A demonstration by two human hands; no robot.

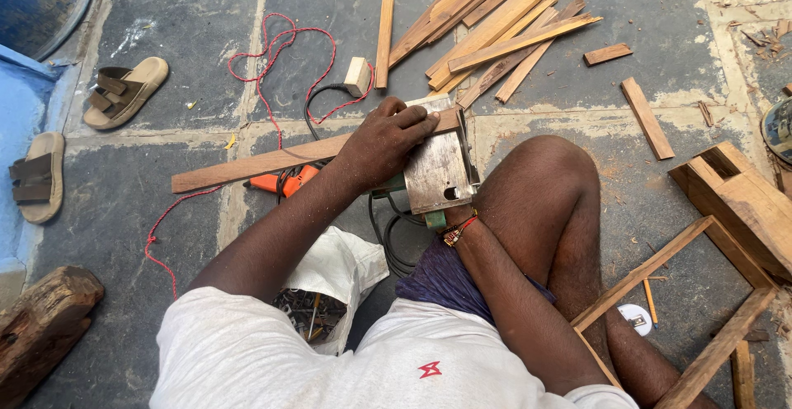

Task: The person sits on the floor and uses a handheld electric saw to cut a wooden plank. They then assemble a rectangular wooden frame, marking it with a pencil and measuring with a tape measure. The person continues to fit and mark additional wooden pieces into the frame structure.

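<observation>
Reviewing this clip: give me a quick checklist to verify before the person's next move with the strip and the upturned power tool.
1. Left hand pressing on the wood strip: ok.
2. Strip lying across the power tool: ok.
3. Right hand grip: cannot tell, hidden behind the tool.
4. Black cord away from the strip: ok.
5. Red string loose on the floor nearby: not ok.
6. Tool running: cannot tell.
</observation>
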